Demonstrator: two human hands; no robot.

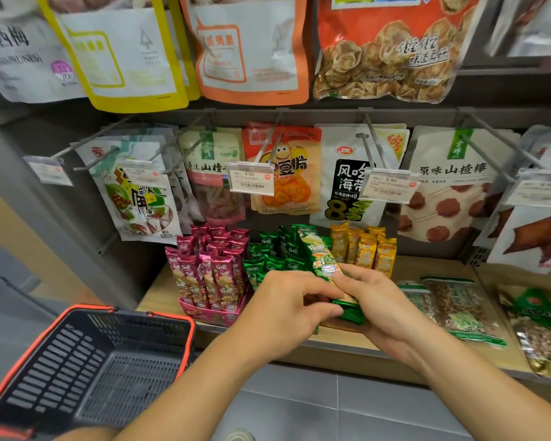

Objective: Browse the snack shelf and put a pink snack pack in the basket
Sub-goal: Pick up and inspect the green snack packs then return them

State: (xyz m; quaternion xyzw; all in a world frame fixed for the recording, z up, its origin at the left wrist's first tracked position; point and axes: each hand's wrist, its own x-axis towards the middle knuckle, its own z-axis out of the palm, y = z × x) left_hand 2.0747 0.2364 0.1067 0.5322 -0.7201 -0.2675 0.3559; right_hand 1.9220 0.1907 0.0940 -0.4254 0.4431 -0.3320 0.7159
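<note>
Head view: the left hand and right hand curl their fingers tight on a glossy foil green pack, which tilts above the other green ones. Slim, shiny pink packs stand upright in a pink box on the wooden shelf, just left of the hands. A slotted plastic basket, orange-rimmed, sits lower left.
</note>
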